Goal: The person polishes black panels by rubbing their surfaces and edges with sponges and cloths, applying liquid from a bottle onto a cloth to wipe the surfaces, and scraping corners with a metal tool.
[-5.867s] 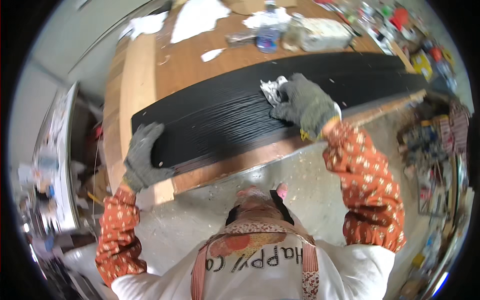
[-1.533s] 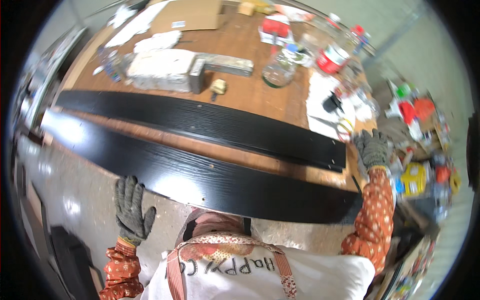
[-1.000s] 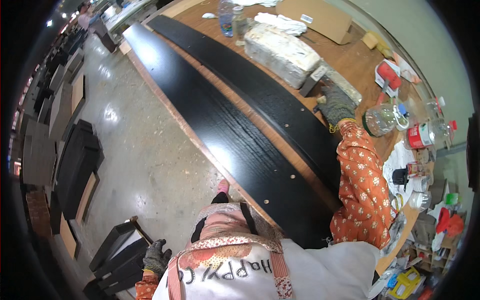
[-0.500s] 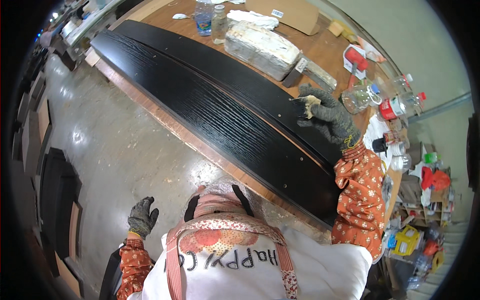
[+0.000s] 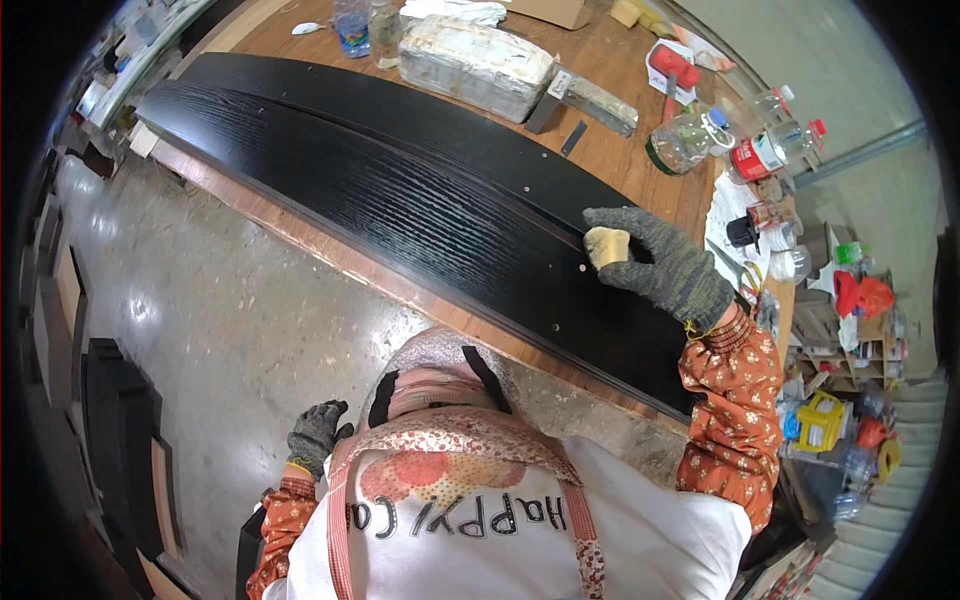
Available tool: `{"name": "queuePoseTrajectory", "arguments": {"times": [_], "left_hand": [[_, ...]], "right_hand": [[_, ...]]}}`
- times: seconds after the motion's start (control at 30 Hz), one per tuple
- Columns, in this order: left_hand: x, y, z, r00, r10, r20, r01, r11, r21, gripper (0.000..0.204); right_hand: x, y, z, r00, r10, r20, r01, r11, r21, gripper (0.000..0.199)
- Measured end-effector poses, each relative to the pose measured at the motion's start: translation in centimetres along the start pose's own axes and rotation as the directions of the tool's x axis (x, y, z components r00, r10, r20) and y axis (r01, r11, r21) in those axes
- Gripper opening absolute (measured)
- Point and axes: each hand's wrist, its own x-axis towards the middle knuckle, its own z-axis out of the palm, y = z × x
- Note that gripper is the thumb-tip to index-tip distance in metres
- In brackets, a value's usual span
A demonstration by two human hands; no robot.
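Observation:
Two long black boards (image 5: 330, 200) with curved edges and visible wood grain lie side by side on the wooden table. My right hand (image 5: 665, 265), in a dark grey knit glove, is at their right part. Its thumb and fingers pinch a small tan pad (image 5: 606, 247), perhaps a sponge or folded cloth; whether it touches the board I cannot tell. Away from the table at the lower left, my left hand (image 5: 318, 437) wears a matching glove, fingers loosely bent and apart, with nothing visible in it.
Beyond the boards sit a whitish wrapped block (image 5: 475, 65), a metal bar (image 5: 603, 103) and a small dark strip (image 5: 573, 138). A red-headed mallet (image 5: 673, 70) and several plastic bottles (image 5: 685, 142) stand at the right. Dark panels (image 5: 122, 450) stack on the floor at left.
My right hand has come nearer, from the far board's outer edge to over the boards, still pinching the tan pad. My left hand has shifted slightly right, its fingers more bent. The view has shifted.

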Motion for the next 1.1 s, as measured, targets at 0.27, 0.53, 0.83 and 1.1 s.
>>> {"name": "queuePoseTrajectory", "arguments": {"times": [0.27, 0.53, 0.83, 1.1], "left_hand": [[-3.2, 4.1, -2.4, 0.979, -0.118, -0.165, 0.11, 0.992, -0.057, 0.044], [-8.0, 0.9, 4.9, 0.956, -0.29, -0.036, 0.278, 0.94, -0.2, 0.048], [-6.9, -0.6, 3.3, 0.934, -0.345, -0.094, 0.297, 0.894, -0.337, 0.043], [-10.5, -6.0, 5.7, 0.856, -0.5, -0.13, 0.387, 0.788, -0.479, 0.045]], "right_hand": [[2.5, 0.1, 1.2, 0.956, -0.276, 0.102, 0.294, 0.913, -0.283, 0.041], [4.6, -0.7, 4.1, 0.915, -0.403, -0.025, 0.397, 0.909, -0.128, 0.041], [6.5, -1.9, 4.3, 0.976, -0.218, 0.004, 0.217, 0.974, -0.065, 0.047], [19.4, -8.4, 10.2, 0.939, -0.343, -0.01, 0.337, 0.927, -0.165, 0.046]]}}
